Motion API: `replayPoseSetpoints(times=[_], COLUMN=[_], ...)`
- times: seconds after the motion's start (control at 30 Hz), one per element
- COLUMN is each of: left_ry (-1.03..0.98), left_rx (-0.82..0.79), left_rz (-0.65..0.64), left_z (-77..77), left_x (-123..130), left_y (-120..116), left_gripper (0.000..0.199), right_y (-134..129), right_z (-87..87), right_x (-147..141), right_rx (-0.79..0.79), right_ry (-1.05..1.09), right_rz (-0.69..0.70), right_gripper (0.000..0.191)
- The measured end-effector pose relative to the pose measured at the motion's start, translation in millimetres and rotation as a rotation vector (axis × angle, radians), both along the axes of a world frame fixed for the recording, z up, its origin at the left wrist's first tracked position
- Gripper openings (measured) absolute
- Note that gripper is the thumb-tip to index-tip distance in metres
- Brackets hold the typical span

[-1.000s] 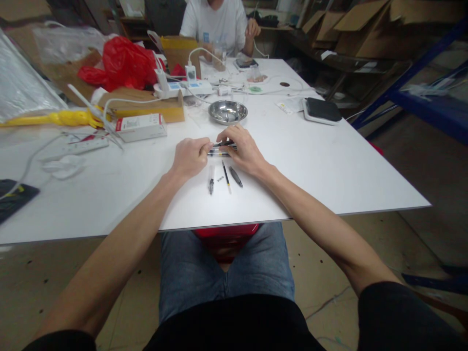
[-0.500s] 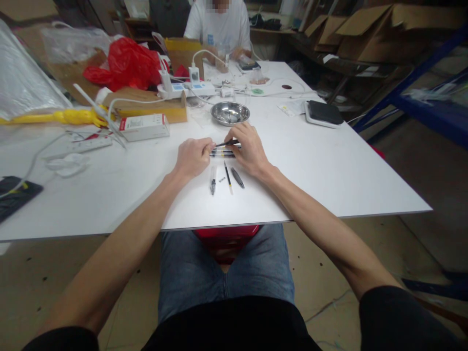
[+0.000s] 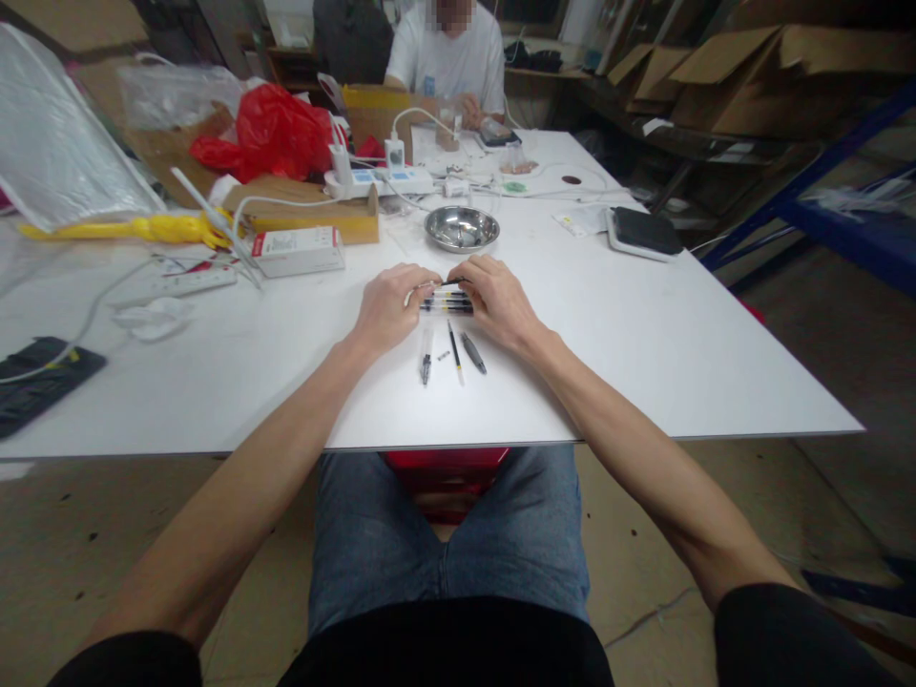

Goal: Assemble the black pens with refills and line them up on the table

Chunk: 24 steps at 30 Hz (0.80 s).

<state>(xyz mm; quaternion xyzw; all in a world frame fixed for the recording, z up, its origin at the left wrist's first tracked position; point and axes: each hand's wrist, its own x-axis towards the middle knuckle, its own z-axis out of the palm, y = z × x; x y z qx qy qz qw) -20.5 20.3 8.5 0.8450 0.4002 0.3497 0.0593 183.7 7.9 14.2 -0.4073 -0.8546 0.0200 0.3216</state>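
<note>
Both hands are above several pens (image 3: 447, 302) lying side by side on the white table. My left hand (image 3: 392, 303) pinches one end of a dark pen (image 3: 453, 281), and the fingers of my right hand (image 3: 499, 301) close on its other end. Nearer the table's front edge lie a clear pen barrel (image 3: 427, 358), a tiny spring-like piece (image 3: 444, 355), a black refill with a yellow band (image 3: 455, 351) and a dark grey grip barrel (image 3: 473, 353), none of them touched by my hands.
Behind my hands is a shiny metal bowl (image 3: 462, 229). A white-and-red box (image 3: 299, 252), power strip (image 3: 379, 182) and red bag (image 3: 276, 134) are at the left. A black-topped scale (image 3: 644, 233) lies at the right. Across the table sits a person (image 3: 447, 62).
The whole view has shifted slightly, so the scene appears further right. My right hand's fingers have drawn closer over the pen; the loose parts lie as before.
</note>
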Motion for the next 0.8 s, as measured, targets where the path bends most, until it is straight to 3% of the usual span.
replayPoseSetpoints(times=[0.37,0.57,0.8], left_ry=[0.179,0.090,0.085], left_rx=[0.013,0.083,0.129], left_rz=[0.031,0.161,0.110], left_z=[1.7,5.0,3.7], left_x=[2,-2,-1], left_y=[-5,-2,-2], left_gripper=[0.024,0.031,0.035], right_y=[1,1,-4], right_z=[0.7,18.0,25.9], right_x=[0,16,26], right_rx=[0.004,0.078,0.087], right_ry=[0.031,0.155,0.246], right_rz=[-0.014,-0.032,-0.005], right_gripper=[0.014,0.012,0.013])
